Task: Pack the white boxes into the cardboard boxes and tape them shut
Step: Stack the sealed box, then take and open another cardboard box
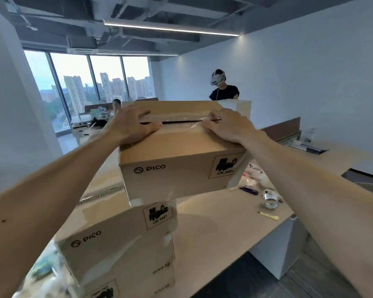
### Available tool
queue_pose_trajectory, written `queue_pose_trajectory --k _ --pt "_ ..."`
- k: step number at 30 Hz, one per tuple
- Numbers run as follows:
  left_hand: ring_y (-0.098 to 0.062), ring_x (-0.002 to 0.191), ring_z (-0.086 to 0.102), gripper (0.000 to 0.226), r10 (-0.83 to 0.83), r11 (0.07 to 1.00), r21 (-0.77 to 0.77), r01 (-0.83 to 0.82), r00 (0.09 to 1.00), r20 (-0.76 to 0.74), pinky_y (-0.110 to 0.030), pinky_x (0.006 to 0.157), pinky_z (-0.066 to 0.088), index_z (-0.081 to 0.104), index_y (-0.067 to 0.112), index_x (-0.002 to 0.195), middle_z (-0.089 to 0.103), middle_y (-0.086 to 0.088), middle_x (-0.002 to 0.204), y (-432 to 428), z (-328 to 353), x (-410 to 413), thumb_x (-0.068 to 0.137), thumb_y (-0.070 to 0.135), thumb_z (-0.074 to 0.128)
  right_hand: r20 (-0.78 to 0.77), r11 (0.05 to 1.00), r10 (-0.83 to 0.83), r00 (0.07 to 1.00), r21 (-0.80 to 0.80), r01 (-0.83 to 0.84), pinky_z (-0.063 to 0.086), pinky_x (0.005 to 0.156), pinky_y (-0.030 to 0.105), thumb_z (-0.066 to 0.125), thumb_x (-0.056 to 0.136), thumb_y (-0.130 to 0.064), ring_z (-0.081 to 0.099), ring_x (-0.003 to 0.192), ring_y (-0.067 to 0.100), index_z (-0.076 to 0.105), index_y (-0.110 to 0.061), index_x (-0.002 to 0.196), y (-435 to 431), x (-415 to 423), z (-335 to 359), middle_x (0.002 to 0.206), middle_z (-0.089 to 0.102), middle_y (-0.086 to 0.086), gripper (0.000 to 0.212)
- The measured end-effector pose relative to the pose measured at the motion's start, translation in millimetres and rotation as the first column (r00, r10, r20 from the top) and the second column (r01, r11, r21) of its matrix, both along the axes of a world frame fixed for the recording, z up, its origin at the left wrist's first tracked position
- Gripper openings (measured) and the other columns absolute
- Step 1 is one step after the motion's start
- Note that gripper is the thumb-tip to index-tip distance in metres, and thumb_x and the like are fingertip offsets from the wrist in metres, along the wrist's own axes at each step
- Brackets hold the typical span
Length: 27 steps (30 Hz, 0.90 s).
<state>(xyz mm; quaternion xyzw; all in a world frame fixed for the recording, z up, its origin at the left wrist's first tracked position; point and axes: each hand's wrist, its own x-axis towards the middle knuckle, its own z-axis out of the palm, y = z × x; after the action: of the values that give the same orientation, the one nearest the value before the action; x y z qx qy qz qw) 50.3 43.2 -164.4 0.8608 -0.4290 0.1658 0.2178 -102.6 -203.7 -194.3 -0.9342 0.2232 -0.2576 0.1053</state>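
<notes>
Pressing flat, uncurled: left hand (pixel 134 127) at nine o'clock, right hand (pixel 224 127) at three, on top cardboard box (pixel 172 171). Likely stiff, weighty; tape (pixel 177 116) slick; best lifted from underneath.

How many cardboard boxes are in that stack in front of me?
3 for sure: the top box, the second box under it, the third box beneath. Another may be cut off at the frame's bottom.
</notes>
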Motion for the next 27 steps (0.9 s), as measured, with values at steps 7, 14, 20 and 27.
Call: queue_pose_trajectory --k 7,14,20,27 --pt "-0.026 0.131 0.045 0.070 -0.094 0.994 -0.057 0.095 0.995 0.019 -0.042 0.106 0.035 0.050 0.016 0.140 0.049 -0.006 0.145 -141 -21 -23 0.086 0.060 0.062 -0.002 0.996 -0.091 0.996 0.014 0.091 0.040 0.098 0.047 0.035 0.082 -0.077 0.048 0.125 0.030 0.051 -0.033 0.119 -134 -34 -22 0.142 0.046 0.000 0.059" --pt "-0.026 0.143 0.033 0.081 -0.016 1.000 -0.016 0.015 0.996 -0.083 -0.048 0.116 0.029 0.047 0.023 0.144 0.035 -0.004 0.157 -281 -95 -19 0.080 0.071 0.054 -0.067 0.996 -0.067 0.996 0.049 0.070 0.041 0.096 0.048 0.035 0.085 -0.076 0.045 0.132 0.031 0.045 -0.033 0.135 -277 -27 -89 0.152 0.035 -0.003 0.067" --pt "-0.026 0.144 0.031 0.071 0.117 0.993 0.024 -0.115 0.963 -0.244 -0.047 0.114 0.027 0.048 0.024 0.144 0.031 -0.002 0.159 -324 -181 -13 0.084 0.059 0.064 -0.164 0.983 0.048 0.985 0.185 -0.017 0.038 0.107 0.053 0.040 0.086 -0.072 0.036 0.139 0.033 0.039 -0.030 0.145 -326 -2 -174 0.160 0.024 0.000 0.072" --pt "-0.028 0.142 0.034 0.071 0.248 0.969 0.091 -0.231 0.876 -0.415 -0.047 0.111 0.031 0.043 0.028 0.146 0.023 0.007 0.161 -315 -276 -4 0.085 0.058 0.064 -0.290 0.967 0.148 0.946 0.245 -0.076 0.027 0.114 0.047 0.046 0.092 -0.064 0.022 0.148 0.028 0.033 -0.027 0.151 -321 34 -263 0.165 0.012 -0.002 0.070"
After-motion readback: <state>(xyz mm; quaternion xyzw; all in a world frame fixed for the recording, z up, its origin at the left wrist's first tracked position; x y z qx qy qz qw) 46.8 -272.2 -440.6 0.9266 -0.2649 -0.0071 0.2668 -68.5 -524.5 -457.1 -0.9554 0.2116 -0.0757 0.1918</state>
